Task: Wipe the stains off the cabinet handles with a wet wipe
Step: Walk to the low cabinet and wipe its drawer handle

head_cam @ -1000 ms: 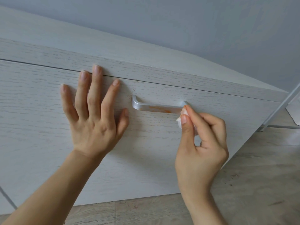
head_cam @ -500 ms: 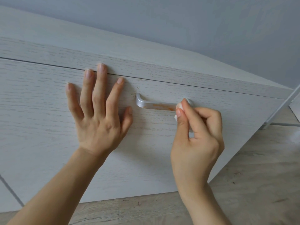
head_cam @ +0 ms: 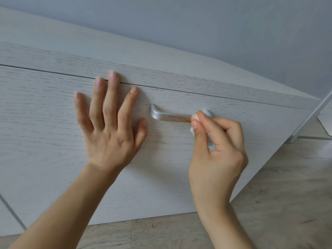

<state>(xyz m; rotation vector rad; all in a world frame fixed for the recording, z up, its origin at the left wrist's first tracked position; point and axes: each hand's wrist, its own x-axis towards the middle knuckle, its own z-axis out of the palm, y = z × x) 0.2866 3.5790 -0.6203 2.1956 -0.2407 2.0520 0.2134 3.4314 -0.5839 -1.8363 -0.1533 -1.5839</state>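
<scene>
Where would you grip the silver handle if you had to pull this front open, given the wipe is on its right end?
Likely the bare left half of the handle, fingers hooked under the bar from below. It stands off the cabinet front on bent ends. The right hand, pinching the wet wipe, covers the right end; an orange stain marks the middle.

Brushed matt metal handle [head_cam: 162, 115]; pale matt wood-grain drawer front [head_cam: 45, 123]; soft white wet wipe [head_cam: 194, 116]; wood-look floor [head_cam: 287, 203].

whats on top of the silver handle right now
An orange stain streaks the handle along its middle. At its right end the right hand pinches a white wet wipe against it, hiding whatever stain lies underneath.
</scene>
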